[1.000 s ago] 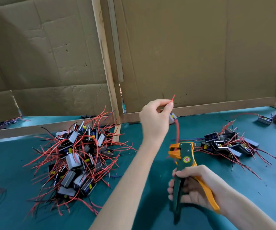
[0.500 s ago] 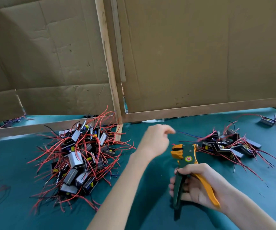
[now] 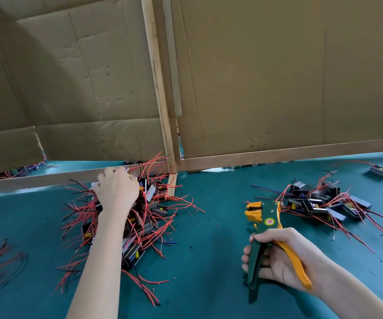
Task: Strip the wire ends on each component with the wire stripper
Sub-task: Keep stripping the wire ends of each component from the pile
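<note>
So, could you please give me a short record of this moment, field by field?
Left hand: on top of the left pile of red-wired components; fingers curl out of sight, grip unclear
Right hand: grips the wire stripper by its handles, head up, no wire in it
Right pile: smaller, just past the stripper's head
Table: teal surface
Backdrop: cardboard panels

One wide-angle camera, worn on the head, faces forward and down over the green surface [image 3: 208, 261] from close above. A cardboard wall [image 3: 277, 77] fills the frame toward 12 o'clock. The left hand [image 3: 117, 192] lies at 8 o'clock. The right hand [image 3: 284, 261], gripping the wire stripper [image 3: 268, 210], lies at 5 o'clock.
</note>
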### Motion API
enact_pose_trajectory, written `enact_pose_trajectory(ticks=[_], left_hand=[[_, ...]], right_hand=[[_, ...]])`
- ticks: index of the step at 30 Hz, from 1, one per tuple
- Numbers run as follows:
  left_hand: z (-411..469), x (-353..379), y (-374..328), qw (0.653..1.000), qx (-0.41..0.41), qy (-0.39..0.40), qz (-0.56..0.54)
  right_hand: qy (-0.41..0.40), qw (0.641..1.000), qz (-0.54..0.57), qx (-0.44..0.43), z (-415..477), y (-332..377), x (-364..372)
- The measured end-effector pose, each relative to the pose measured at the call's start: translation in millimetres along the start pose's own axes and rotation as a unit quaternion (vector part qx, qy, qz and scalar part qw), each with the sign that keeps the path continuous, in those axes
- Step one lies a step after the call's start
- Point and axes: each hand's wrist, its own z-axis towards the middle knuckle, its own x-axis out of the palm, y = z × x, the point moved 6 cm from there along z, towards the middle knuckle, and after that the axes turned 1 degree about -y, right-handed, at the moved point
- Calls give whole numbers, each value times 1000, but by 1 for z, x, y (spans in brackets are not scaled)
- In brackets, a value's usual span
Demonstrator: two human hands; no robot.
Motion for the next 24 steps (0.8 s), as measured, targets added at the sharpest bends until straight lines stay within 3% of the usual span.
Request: enact_pose_trajectory(ticks=[14, 18, 21, 24], left_hand=[[14, 3, 16, 999, 7, -4, -52], [11, -11, 10, 992, 18, -54, -115], [5, -37, 0, 965, 61, -158, -200], [-7, -66, -19, 906, 134, -212, -340]], right_hand=[[-4, 1000, 2, 2, 3, -1, -3], [-2, 1000, 1, -1, 0, 0, 0], [-2, 1000, 3, -6, -3, 1, 1], [0, 1000, 5, -10, -4, 2, 3]])
